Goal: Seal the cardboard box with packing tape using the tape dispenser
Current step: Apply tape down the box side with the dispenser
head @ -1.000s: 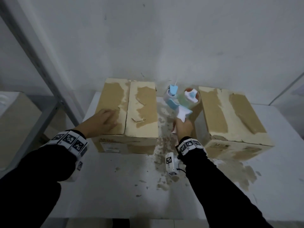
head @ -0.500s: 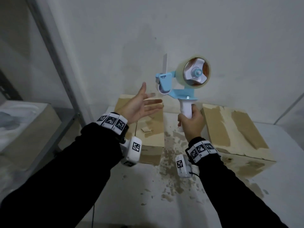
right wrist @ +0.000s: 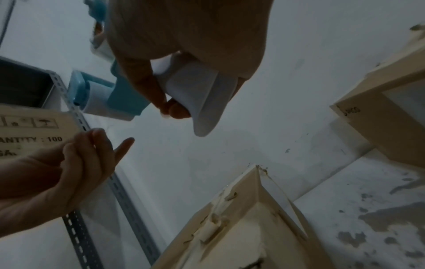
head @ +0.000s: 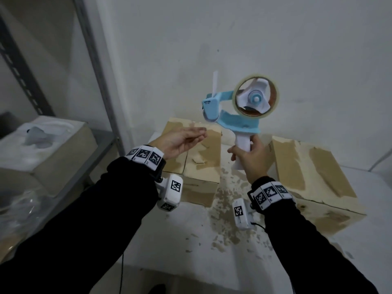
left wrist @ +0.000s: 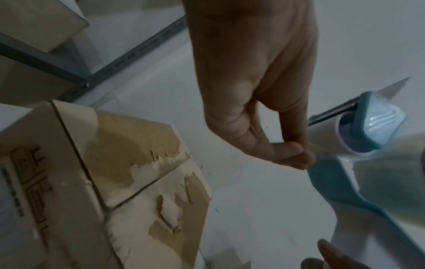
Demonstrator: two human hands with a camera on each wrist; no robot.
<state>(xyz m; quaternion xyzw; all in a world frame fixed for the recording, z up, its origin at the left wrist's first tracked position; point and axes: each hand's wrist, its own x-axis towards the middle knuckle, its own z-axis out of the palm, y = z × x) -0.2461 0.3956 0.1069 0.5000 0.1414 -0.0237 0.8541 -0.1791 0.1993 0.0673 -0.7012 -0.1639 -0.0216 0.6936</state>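
Note:
My right hand grips the white handle of the blue tape dispenser, holding it upright in the air above the gap between two boxes. Its tape roll faces me and a white tab sticks up at its front. My left hand floats palm up just left of and below the dispenser's nose, fingers straight and together, holding nothing. In the left wrist view the fingertips come close to the dispenser's roller. The left cardboard box and the right cardboard box sit shut on the table, their tops torn.
The white table carries torn paper scraps between the boxes. A grey metal shelf upright stands at the left, with a foam-filled carton on the shelf. The wall is close behind the dispenser.
My right hand has raised the dispenser from table height between the boxes to in front of the wall. My left hand has left the left box's top and risen toward the dispenser's nose.

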